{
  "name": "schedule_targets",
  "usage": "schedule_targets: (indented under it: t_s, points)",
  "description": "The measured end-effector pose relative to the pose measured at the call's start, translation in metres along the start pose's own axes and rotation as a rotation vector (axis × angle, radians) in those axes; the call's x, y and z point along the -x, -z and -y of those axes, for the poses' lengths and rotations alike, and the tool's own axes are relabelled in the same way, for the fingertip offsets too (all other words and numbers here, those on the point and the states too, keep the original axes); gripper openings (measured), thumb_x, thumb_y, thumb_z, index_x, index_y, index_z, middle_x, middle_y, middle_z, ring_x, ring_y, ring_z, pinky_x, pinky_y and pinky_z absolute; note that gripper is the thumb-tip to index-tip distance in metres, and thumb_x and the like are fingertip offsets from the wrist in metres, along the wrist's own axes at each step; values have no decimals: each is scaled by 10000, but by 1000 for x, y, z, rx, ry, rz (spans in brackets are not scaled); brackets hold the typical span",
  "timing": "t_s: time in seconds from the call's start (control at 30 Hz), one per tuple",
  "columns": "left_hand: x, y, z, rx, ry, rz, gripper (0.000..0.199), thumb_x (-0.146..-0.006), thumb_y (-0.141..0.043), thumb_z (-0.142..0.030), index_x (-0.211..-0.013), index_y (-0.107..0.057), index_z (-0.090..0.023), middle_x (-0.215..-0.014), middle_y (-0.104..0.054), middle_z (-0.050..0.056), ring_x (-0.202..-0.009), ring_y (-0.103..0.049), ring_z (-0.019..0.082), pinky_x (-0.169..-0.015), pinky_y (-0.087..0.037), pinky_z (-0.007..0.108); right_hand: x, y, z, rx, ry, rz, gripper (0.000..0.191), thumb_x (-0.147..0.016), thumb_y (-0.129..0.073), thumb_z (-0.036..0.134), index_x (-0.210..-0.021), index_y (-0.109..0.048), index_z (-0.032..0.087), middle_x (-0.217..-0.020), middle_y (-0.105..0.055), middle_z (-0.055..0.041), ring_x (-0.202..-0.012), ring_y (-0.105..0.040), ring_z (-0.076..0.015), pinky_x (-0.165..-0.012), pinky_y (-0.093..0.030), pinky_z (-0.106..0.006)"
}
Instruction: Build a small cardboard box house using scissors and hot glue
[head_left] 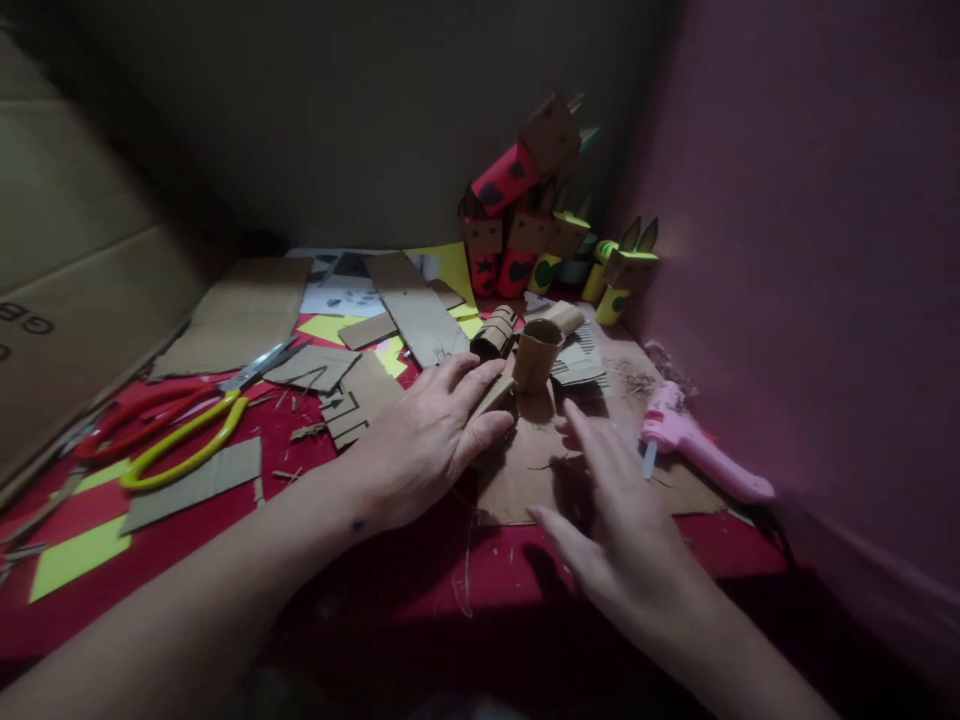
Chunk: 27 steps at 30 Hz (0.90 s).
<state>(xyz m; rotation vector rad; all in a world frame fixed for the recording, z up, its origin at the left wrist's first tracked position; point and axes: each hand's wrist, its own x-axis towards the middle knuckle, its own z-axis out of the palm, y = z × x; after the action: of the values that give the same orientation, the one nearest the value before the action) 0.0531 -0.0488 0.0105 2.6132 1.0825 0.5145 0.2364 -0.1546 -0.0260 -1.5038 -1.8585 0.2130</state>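
Observation:
My left hand point(431, 430) is closed over a small brown cardboard roll point(495, 398), thumb at its near end and fingers across its top. The fingers cover much of that roll. Just beyond it an upright cardboard tube point(537, 358) shows its open top, and another roll with dark lines point(496, 328) lies on its side behind. My right hand point(615, 500) hovers above the front of a brown cardboard sheet point(517, 495), thumb and fingers apart, holding nothing. To its right, a pink glue gun point(697, 450) lies with a glue stick near its front.
Red and yellow-handled scissors point(225, 400) lie on the red cloth point(360, 570) at left among cardboard and yellow paper scraps. Several red and yellow decorated tubes with cardboard tops point(529, 250) stand at the back. A pink wall point(810, 280) closes the right; a large carton point(67, 250) stands left.

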Motion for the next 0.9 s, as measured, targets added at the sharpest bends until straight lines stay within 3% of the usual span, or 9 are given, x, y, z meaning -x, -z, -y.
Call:
schedule_targets:
  t_s: [0.17, 0.3, 0.5, 0.63, 0.77, 0.9]
  points:
    - [-3, 9, 7, 120, 33, -40, 561, -1004, -242, -496, -1407, -430, -154, -1383, -489, 121, -1287, -470, 225, -1129, -362, 400, -22, -36, -2, -48, -55, 22, 1032, -765, -689, 246, -1536, -14, 121, -1511, -327, -233, -1416, -295, -367, -1117, -348, -568]
    - [-4, 15, 9, 212, 59, -83, 540, -1004, -253, -496, -1384, -473, -180, -1399, -530, 104, -1303, -482, 235, -1137, -356, 419, -34, -45, 3, -273, -148, 0, 1141, -717, -742, 229, -1540, 48, 204, -1516, -338, -197, -1408, -330, -358, -1108, -365, -571]
    - [2, 18, 0, 541, 144, -58, 571, -1002, -204, -535, -1419, -434, -219, -1409, -554, 59, -1235, -567, 253, -998, -513, 389, -35, -42, 13, -758, -215, -59, 1065, -731, -720, 208, -1531, -17, 244, -1488, -414, -149, -1265, -545, -286, -1024, -508, -455]
    - [8, 14, -5, 604, 160, -42, 593, -998, -169, -547, -1455, -352, -216, -1334, -613, 96, -1141, -633, 255, -893, -574, 385, -34, -32, 19, -961, -262, -118, 930, -661, -765, 206, -1425, -236, 249, -1384, -526, -142, -1149, -638, -275, -938, -576, -429]
    - [10, 22, 1, 585, 70, 84, 624, -966, -260, -608, -1472, -310, -246, -1410, -548, 92, -1248, -563, 256, -939, -562, 375, -33, -21, 25, -1069, -270, -26, 713, -679, -727, 178, -1270, -341, 277, -1119, -699, -79, -973, -721, -250, -844, -621, -408]
    - [15, 40, 8, 634, 30, 214, 625, -934, -475, -528, -1496, -276, -341, -1529, -405, 21, -1372, -428, 262, -1044, -493, 378, -32, -14, 25, -1109, -265, 38, 704, -694, -730, 183, -1266, -331, 284, -1017, -717, -54, -876, -738, -238, -795, -633, -408]
